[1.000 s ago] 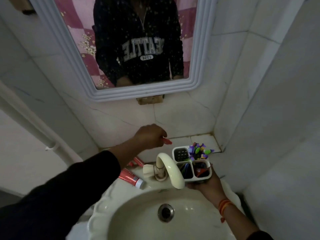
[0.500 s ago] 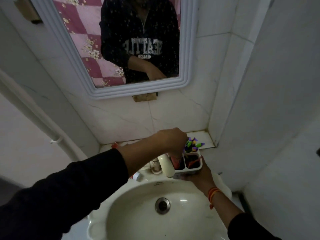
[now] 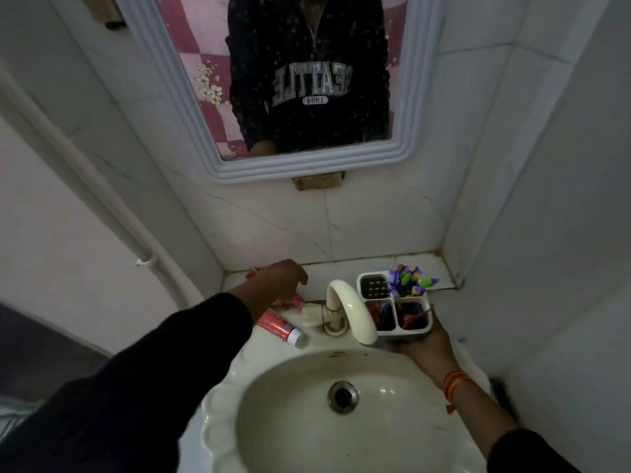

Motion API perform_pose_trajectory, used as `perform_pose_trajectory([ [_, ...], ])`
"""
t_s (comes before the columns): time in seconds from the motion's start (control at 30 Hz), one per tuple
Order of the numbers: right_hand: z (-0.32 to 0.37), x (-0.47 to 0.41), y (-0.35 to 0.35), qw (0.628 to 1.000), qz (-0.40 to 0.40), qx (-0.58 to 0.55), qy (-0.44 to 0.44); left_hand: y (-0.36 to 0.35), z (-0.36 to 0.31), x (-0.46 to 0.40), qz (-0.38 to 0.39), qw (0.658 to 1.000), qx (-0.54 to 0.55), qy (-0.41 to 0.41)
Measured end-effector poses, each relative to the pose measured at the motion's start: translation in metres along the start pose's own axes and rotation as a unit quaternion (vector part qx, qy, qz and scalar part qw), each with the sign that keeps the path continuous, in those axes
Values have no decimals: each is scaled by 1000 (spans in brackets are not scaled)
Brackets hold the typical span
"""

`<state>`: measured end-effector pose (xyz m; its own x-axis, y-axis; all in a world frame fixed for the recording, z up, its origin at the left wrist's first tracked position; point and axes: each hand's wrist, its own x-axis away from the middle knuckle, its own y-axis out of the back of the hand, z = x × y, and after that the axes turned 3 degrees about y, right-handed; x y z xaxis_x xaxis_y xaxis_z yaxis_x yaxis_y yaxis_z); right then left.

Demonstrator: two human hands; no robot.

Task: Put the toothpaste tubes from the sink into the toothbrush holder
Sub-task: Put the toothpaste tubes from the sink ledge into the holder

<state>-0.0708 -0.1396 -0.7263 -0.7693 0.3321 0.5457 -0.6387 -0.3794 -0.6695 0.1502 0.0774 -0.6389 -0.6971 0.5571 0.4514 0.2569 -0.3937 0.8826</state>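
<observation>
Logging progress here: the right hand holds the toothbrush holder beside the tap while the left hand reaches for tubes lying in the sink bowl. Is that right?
Not quite. The head view shows the toothpaste tubes lying on the sink rim left of the tap, not in the bowl. The rest holds: the right hand holds the toothbrush holder, the left hand reaches for them.

A person's left hand [image 3: 285, 276] reaches down over red toothpaste tubes [image 3: 279, 326] lying on the rim of a cream ceramic sink [image 3: 218, 435], left of its curved cream tap [image 3: 348, 310]. Right of the tap, the right hand [image 3: 421, 348] holds a white four-compartment plastic toothbrush holder [image 3: 392, 300] from below, colourful brushes [image 3: 409, 279] standing in its rear compartment.
</observation>
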Motion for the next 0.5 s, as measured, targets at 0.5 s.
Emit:
perform_pose_trajectory([
  [0.5,-11,-2,3,970,4,213,119,-5,7,-17,-142,983,-59,-98],
])
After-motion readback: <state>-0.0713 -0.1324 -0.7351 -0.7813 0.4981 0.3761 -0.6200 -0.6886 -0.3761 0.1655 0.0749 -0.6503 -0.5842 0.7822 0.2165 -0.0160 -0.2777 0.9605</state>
